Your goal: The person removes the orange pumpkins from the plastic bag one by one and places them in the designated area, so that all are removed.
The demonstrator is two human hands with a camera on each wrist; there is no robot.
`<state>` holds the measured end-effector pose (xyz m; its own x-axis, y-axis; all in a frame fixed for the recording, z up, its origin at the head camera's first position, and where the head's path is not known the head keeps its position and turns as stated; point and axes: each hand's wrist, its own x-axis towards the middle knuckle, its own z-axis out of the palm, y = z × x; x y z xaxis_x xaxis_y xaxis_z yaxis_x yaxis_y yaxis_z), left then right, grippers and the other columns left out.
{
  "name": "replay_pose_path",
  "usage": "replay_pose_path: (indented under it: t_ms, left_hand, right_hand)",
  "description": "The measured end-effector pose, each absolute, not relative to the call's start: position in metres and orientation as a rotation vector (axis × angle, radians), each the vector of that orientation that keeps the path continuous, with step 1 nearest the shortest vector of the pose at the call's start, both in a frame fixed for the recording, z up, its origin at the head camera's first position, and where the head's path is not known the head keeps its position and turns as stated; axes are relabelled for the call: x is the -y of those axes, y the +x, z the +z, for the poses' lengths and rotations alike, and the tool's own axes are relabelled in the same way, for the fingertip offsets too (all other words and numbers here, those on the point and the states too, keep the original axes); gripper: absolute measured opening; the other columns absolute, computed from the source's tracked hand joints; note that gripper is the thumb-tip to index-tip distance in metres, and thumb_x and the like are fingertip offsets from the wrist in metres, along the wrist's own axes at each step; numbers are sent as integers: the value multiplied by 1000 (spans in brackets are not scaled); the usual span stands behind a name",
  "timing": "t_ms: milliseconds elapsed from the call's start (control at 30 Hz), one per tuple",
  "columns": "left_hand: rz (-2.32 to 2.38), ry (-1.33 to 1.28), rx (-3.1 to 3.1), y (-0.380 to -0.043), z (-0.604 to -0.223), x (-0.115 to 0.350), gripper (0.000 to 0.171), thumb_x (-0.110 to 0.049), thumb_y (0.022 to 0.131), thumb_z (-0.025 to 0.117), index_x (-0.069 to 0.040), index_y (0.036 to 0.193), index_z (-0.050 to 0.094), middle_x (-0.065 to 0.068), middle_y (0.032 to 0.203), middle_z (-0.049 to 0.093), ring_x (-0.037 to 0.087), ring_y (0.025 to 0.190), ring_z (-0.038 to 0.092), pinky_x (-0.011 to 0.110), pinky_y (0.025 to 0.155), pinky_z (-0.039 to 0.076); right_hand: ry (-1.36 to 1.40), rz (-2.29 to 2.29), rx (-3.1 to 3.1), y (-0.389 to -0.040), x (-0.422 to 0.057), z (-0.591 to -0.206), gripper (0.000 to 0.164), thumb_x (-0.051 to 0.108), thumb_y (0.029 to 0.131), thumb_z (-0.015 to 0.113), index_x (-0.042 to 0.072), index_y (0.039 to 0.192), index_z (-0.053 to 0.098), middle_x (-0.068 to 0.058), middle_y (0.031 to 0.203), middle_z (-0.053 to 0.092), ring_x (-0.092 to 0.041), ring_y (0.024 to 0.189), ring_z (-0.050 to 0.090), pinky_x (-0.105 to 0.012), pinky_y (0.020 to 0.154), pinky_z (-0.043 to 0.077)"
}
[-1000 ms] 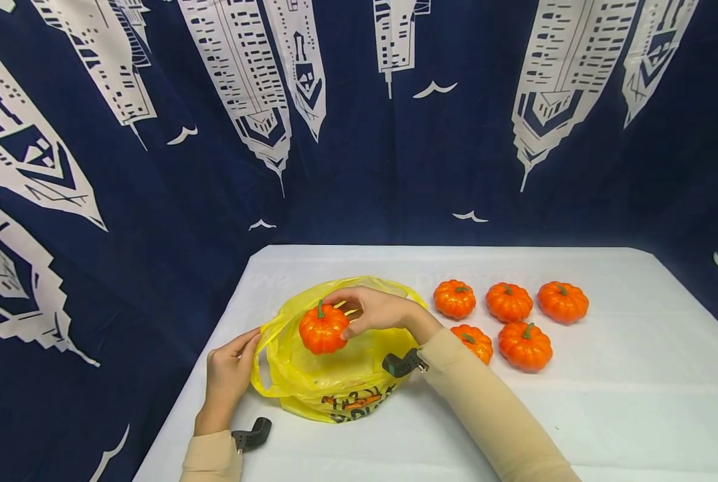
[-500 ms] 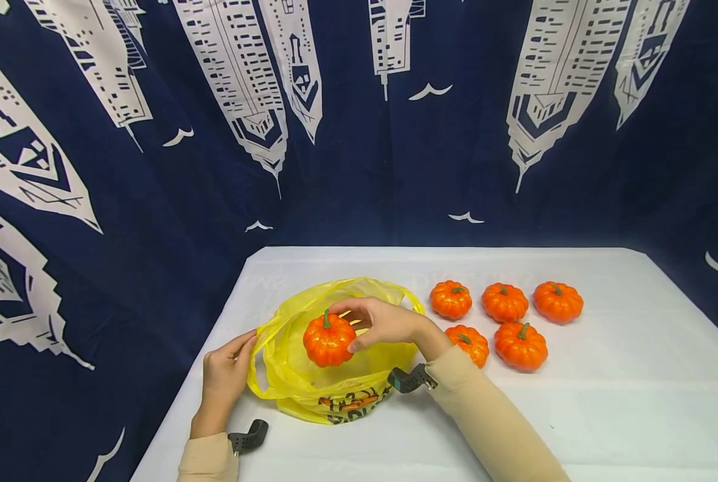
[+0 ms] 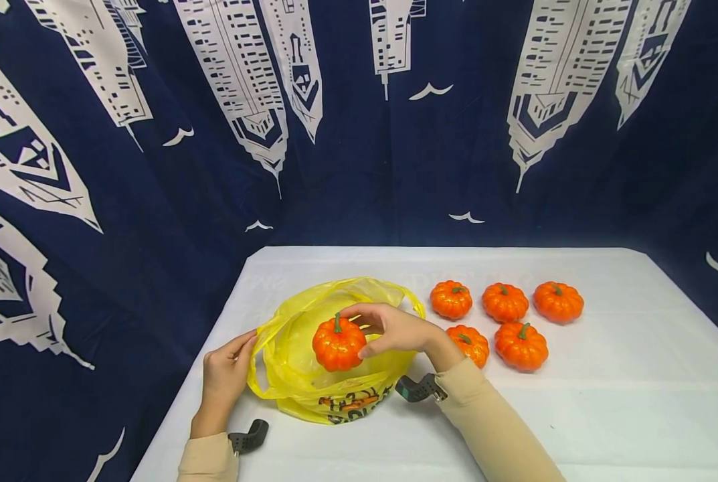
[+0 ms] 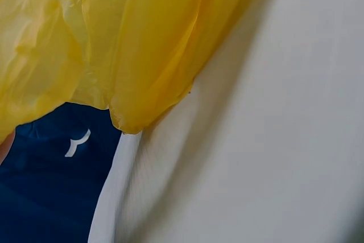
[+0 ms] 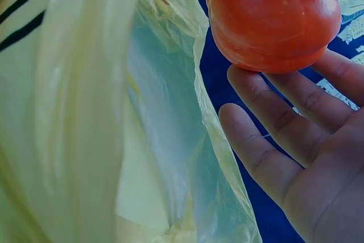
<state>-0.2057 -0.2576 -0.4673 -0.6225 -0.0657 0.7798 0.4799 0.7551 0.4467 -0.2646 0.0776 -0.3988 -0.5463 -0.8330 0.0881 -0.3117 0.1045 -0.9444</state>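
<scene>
My right hand (image 3: 397,329) holds a small orange pumpkin (image 3: 338,344) with a green stem, gripping its right side with thumb and fingers. In the head view the pumpkin hangs over the mouth of a yellow plastic bag (image 3: 286,402) with dark print on its front. The right wrist view shows the pumpkin (image 5: 273,21) beside the bag's edge, fingertips under it. My left hand (image 3: 225,376) pinches the bag's left rim by the handle. In the left wrist view the bag (image 4: 153,44) covers most of that hand.
Several more orange pumpkins (image 3: 521,346) stand on the white table (image 3: 623,415), right of the bag, in two rows. One of them (image 3: 468,345) is partly behind my right forearm. A dark blue cloth (image 3: 395,167) with white building prints hangs behind the table.
The pumpkin in my right hand has moved right and slightly down over the bag's mouth. My left hand keeps its pinch on the rim. The head view has shifted slightly.
</scene>
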Motion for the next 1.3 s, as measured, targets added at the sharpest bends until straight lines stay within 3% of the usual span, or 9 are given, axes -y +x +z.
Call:
replay_pose_path:
  t_ms: [300, 533, 933, 1167, 1300]
  left_hand:
    - [-800, -314, 2098, -206, -466, 258, 12, 4, 82, 78, 4, 94, 78, 18, 87, 77, 29, 79, 76, -1, 78, 46]
    - [-805, -331, 2081, -207, -465, 256, 18, 10, 76, 79, 4, 93, 78, 18, 86, 77, 32, 77, 75, 0, 76, 48]
    - [-807, -304, 2106, -205, -467, 257, 11, -1, 85, 77, 2, 95, 78, 17, 89, 77, 28, 79, 76, -2, 78, 45]
    - [-819, -305, 2101, -205, -467, 257, 13, 3, 83, 78, 3, 95, 78, 18, 88, 77, 30, 79, 76, -2, 78, 44]
    - [-829, -297, 2096, -205, -468, 257, 15, 5, 80, 79, 2, 95, 79, 17, 88, 77, 25, 80, 76, -2, 78, 44]
  right_hand:
    - [-1112, -1452, -1942, -258, -84, -401, 67, 7, 83, 71, 0, 144, 46, -17, 146, 52, -35, 132, 52, -50, 113, 42]
    - [-1112, -1496, -1933, -254, -92, -402, 67, 7, 84, 71, -2, 144, 45, -21, 146, 51, -43, 131, 49, -53, 113, 41]
    - [-1110, -1491, -1995, -250, -103, -397, 67, 9, 83, 73, -1, 144, 45, -20, 146, 52, -38, 130, 52, -53, 112, 41]
    - [-1153, -1488, -2006, -249, -113, -392, 69, 8, 84, 72, -2, 145, 43, -22, 146, 51, -39, 130, 52, -55, 112, 40]
    - [-1106, -1499, -2012, -246, -118, -391, 68, 8, 84, 72, 0, 145, 44, -20, 147, 51, -38, 131, 51, -49, 112, 42]
